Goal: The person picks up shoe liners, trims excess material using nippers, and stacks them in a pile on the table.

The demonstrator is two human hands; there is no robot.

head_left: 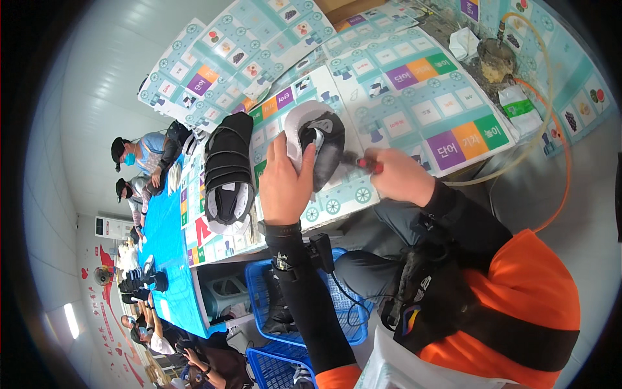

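Black-and-white shoe [330, 150], upper centre, held in left grip [285, 185]; right grip [400, 176] clasps red-handled brush [370, 165]; brushing looks unfinished.

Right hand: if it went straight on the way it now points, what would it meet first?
The right hand holds a red-handled tool toward the black shoe gripped by the left hand, so probably that shoe comes first, tool tip leading; depth there is unclear.

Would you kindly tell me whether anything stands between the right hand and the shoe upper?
Only the brush, held in the right hand itself, lies between it and the shoe upper in the left hand. Nothing else visible does; whether the blurred bristles touch the upper is unclear.
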